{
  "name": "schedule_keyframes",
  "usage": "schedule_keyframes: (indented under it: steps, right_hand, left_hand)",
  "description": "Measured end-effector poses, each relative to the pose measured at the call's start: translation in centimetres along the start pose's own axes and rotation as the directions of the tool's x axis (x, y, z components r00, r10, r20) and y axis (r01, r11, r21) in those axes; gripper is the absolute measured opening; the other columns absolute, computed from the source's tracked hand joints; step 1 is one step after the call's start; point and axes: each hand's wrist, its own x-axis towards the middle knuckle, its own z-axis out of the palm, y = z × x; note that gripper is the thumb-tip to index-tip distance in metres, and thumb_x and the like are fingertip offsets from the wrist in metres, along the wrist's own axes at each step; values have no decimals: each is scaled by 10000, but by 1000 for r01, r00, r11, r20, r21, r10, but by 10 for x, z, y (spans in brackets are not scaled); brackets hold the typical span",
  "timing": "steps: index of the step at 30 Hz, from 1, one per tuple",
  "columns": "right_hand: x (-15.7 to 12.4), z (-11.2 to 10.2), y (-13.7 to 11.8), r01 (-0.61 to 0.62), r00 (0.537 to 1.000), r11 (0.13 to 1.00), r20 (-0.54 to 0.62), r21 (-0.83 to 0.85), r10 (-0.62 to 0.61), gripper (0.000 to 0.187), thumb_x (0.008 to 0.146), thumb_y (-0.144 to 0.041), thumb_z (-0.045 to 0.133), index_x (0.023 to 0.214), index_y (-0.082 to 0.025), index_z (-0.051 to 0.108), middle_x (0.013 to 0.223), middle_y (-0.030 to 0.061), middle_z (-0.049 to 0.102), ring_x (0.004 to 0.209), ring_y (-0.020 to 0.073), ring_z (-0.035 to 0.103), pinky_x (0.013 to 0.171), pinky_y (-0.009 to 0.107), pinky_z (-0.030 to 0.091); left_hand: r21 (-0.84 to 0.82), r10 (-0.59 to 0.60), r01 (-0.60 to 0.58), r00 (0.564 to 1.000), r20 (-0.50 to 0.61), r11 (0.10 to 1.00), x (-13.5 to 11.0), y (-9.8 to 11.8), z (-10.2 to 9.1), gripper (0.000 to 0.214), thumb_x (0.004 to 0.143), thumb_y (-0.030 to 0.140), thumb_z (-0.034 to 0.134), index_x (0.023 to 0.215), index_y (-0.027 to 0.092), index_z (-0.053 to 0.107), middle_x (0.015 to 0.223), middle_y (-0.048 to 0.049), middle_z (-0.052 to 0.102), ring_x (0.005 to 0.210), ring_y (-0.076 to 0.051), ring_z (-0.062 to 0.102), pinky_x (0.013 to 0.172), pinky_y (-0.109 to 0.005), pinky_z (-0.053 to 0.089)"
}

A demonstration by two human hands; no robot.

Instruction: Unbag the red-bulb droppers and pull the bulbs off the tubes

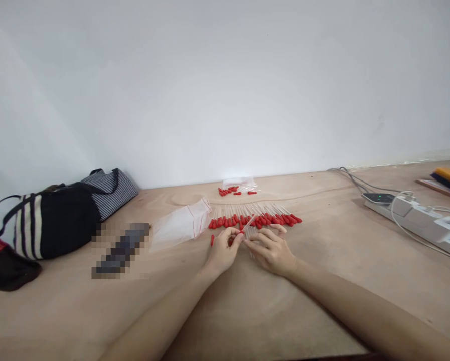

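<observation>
Between my left thumb and index finger, my left hand (225, 250) pinches a small red rubber bulb (242, 232). A thin clear tube (249, 222) slants up and right from it, like a dropper. My right hand (272, 251) is close beside, fingers bent and tips near the bulb. Several clear tubes (251, 231) show beneath its fingers; whether it grips one is hidden. Just beyond both hands lies a row of red-bulbed droppers (262, 219), bulbs toward me. One more red bulb (212, 240) sits left of my left hand.
Loose red bulbs (228, 191) lie by a clear plastic bag (242, 183) near the wall. Flat plastic bags (179, 224) are left of the row. A black bag (62, 220) and a blurred-out dark object (121, 250) stand farther left. A power strip (428, 220) with cables is right.
</observation>
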Motion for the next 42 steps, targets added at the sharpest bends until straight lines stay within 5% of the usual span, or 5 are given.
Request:
schedule_keyframes:
  steps: [5,12,20,34,42]
  right_hand:
    - [-8,-16,9,-56,997,995,-49,-78,52,175,791,-234,544,955,-262,597,884,-11,661,846,123,544,911,366,170]
    - [-7,-3,2,28,1000,998,-4,-60,-28,138,808,-263,526,922,-254,605,676,-47,648,800,110,540,939,400,104]
    - [-6,-2,-1,26,996,996,87,-83,-19,162,813,-181,457,740,-214,598,514,-51,532,665,90,475,909,385,133]
    - [-10,-8,-1,17,996,1000,88,-24,-15,157,807,-177,462,791,-234,607,529,-55,533,674,101,477,900,385,140]
    - [-17,-10,21,-346,928,937,128,-58,350,211,802,-163,431,837,-214,633,676,6,624,673,120,508,793,334,200]
  left_hand:
    - [438,336,-318,941,40,841,-15,-5,-21,107,801,275,518,801,193,587,745,-9,637,744,-173,502,679,-312,342]
    - [515,569,-524,818,83,678,-18,0,-13,152,840,253,475,759,184,583,730,6,659,709,-161,488,647,-313,289]
    - [544,559,-520,822,110,658,-17,-3,-10,104,813,219,510,776,206,606,675,10,650,674,-159,465,653,-328,259]
    - [602,440,-453,880,180,658,-24,7,-17,193,811,161,446,755,228,617,674,-9,652,695,-169,488,679,-354,256]
    - [602,418,-346,908,22,719,-23,2,-22,133,802,242,505,792,242,637,742,4,656,737,-165,508,685,-331,275]
